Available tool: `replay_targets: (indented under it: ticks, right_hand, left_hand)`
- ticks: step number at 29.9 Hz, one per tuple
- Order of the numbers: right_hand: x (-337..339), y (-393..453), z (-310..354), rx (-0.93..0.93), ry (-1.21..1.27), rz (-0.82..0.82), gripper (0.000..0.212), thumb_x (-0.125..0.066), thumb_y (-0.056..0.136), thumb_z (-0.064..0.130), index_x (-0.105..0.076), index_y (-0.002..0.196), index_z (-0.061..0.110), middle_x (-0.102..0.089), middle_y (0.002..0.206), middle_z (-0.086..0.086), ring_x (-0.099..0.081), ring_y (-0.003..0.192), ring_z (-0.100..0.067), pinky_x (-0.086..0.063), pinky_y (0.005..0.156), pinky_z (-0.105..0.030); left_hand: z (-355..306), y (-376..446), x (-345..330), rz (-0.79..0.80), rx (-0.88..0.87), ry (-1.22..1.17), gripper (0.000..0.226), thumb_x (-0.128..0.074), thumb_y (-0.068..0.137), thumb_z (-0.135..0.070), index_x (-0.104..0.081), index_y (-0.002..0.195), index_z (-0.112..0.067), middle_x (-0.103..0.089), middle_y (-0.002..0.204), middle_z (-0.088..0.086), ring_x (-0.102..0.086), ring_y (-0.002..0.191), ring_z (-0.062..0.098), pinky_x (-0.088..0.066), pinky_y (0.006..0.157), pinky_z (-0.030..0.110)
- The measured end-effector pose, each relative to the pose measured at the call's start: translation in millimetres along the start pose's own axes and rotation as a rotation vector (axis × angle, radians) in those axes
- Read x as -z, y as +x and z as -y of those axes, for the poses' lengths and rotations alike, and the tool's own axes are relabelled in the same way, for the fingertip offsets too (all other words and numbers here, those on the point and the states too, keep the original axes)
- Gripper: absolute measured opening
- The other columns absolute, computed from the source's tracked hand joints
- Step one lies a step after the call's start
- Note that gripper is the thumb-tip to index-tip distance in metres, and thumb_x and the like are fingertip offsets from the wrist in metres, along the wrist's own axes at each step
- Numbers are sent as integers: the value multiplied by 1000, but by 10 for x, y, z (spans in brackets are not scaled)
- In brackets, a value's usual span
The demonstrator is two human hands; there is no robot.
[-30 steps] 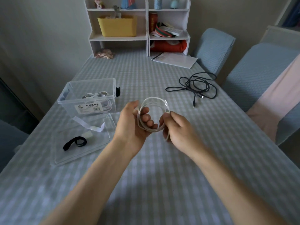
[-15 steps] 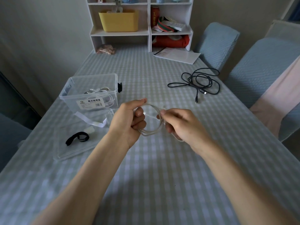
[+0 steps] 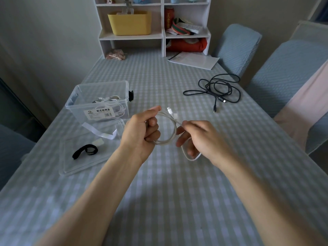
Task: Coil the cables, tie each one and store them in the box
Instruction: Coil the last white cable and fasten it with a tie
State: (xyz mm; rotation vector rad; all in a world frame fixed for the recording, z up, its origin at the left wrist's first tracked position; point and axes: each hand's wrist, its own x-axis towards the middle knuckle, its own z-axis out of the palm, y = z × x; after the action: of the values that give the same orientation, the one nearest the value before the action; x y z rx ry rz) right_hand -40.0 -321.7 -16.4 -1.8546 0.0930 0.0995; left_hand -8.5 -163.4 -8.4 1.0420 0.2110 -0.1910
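Since a second ago, both hands have drawn the white cable [image 3: 174, 125] into a rounder loop with its plugs now poking out at the top.

At centre of the table [image 3: 170, 192], my left hand [image 3: 140, 132] grips one side of the coil with curled fingers, while my right hand [image 3: 200, 139] pinches the tail near the plugs, a last slack loop hanging under its palm. At 10 o'clock the clear box [image 3: 99, 102] already holds at least one white cable; its lid [image 3: 85, 153] lies nearer me with a black tie strap [image 3: 85, 151] and a white strap [image 3: 101, 133] on it. At 1 o'clock the black cable [image 3: 218, 89] sprawls uncoiled. I judge roughly half remains: finish, tie and store this coil, then the black one.
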Motion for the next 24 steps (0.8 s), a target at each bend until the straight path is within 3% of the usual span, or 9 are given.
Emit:
replay_targets:
  ticks: [3,8,13,16,18,21,24]
  right_hand:
    - [-88,-47,17,27,-8,30,41,-35,107,32,-66,95,9,-74,73,-4,-53,43,-18,-43,42,-27]
    - [-234,-32,-64,150,-52,-123,39,-36,106,37,-66,90,18,-57,48,8,-51,44,-6,-39,47,-22]
    - [-229,2,-81,212,-47,-245,43,-38,105,36,-61,81,9,-59,62,5,-51,51,-2,-38,50,-15]
    - [-198,14,-80,254,-126,-208,46,-36,106,33,-56,80,2,-61,68,-15,-53,57,-24,-43,54,-30]
    - [-176,22,-98,328,-208,-177,45,-37,105,32,-56,78,1,-62,69,-19,-56,60,-32,-45,56,-41]
    - [-159,33,-140,408,-294,-181,47,-39,104,32,-55,73,0,-58,59,-17,-54,51,-32,-43,53,-46]
    - [-169,43,-170,414,-293,-170,47,-40,103,37,-55,74,2,-59,61,-17,-56,53,-33,-44,53,-47]
  left_hand:
    - [39,-20,-21,-2,-78,-12,11,-57,96,-12,-66,99,-8,-41,55,-3,-21,40,7,-18,38,19]
    - [124,-81,-106,0,-163,7,17,-56,100,-18,-70,100,-7,-51,57,0,-26,40,7,-25,39,19]
    - [187,-98,-104,27,-220,179,24,-49,104,-25,-69,108,-12,-62,63,3,-41,44,10,-41,48,23]
    - [157,-106,-100,78,-177,269,21,-52,102,-23,-70,106,-12,-64,63,3,-48,47,13,-45,49,25]
    - [125,-100,-77,115,-177,365,20,-54,101,-22,-72,99,-12,-64,64,2,-47,46,14,-44,48,27]
    - [140,-75,-36,101,-301,571,23,-50,103,-19,-70,97,-11,-61,60,-3,-45,45,12,-43,46,28]
    - [190,-68,-41,40,-356,611,25,-47,104,-20,-69,96,-10,-59,57,-4,-46,43,10,-41,43,24]
